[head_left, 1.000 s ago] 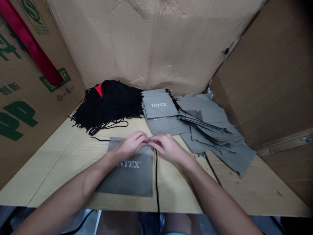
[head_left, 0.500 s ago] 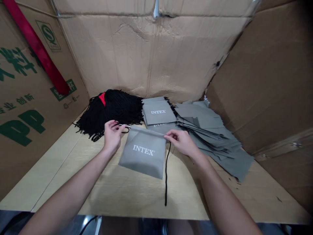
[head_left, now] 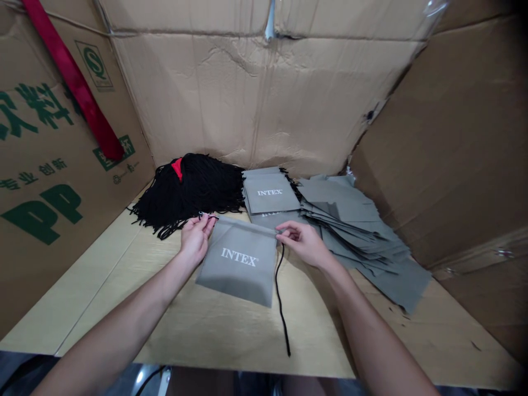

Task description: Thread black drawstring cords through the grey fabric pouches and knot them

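A grey fabric pouch (head_left: 236, 278) printed INTEX is stretched between my hands, its lower edge tilted down to the right over the table. My left hand (head_left: 193, 239) is closed on its top left corner. A small, thin metallic piece with a bit of black cord shows at those fingertips, too small to name. My right hand (head_left: 304, 242) pinches the top right corner between thumb and fingers. From that corner a black cord (head_left: 281, 305) hangs loose toward the table's front edge.
A heap of black cords (head_left: 193, 184) with a red tie lies at the back left. Beside it sit stacked INTEX pouches (head_left: 270, 192); a fanned pile of grey pouches (head_left: 358, 225) spreads right. Cardboard walls (head_left: 231, 99) enclose the table (head_left: 198, 335). A red strip (head_left: 78, 82) hangs left.
My left fingers have curled in closer at the pouch's corner, and the small cord loop beside them no longer shows. The hanging cord has swung, its lower end now farther right.
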A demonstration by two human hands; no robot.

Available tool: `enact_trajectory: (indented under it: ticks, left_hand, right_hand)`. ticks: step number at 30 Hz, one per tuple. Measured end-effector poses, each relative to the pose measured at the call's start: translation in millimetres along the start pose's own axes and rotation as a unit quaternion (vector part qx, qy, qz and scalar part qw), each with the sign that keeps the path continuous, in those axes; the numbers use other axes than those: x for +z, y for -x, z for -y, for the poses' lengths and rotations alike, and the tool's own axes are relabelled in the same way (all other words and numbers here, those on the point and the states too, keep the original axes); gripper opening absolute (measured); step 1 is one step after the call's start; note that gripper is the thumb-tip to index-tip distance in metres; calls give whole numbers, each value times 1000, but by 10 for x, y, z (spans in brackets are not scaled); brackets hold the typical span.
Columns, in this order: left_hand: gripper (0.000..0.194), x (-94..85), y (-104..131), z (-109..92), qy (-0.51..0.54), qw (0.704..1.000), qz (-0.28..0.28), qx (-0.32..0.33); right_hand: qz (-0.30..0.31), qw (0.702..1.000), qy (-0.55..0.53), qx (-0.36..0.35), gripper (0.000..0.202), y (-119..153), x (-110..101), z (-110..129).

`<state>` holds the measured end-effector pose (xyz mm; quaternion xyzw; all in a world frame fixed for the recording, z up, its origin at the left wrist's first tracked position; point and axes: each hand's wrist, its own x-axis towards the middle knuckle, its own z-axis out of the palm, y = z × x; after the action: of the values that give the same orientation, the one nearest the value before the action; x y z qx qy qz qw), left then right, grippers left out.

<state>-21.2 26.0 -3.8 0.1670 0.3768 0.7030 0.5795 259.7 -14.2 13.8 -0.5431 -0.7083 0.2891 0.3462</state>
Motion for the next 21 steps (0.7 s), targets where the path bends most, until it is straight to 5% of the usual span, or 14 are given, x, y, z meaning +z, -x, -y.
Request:
enact_trajectory:
  ticks: [7, 12, 16, 21]
  left_hand:
    - [31, -12, -6, -3, -5, 998, 69, -3]
    - [42, -43, 21, 14, -99, 989, 110, -16]
    - [69, -54, 36, 31, -179, 978, 104, 1]
    - [67, -24, 51, 39, -147, 985, 89, -7]
  right_hand:
    - [-19, 999, 20, -16, 29, -1, -46, -22]
    - [-21, 999, 43, -17, 31, 7, -55, 3]
    - [-4, 999, 42, -15, 31, 21, -60, 29]
    - [12, 999, 42, -14, 31, 37, -74, 86]
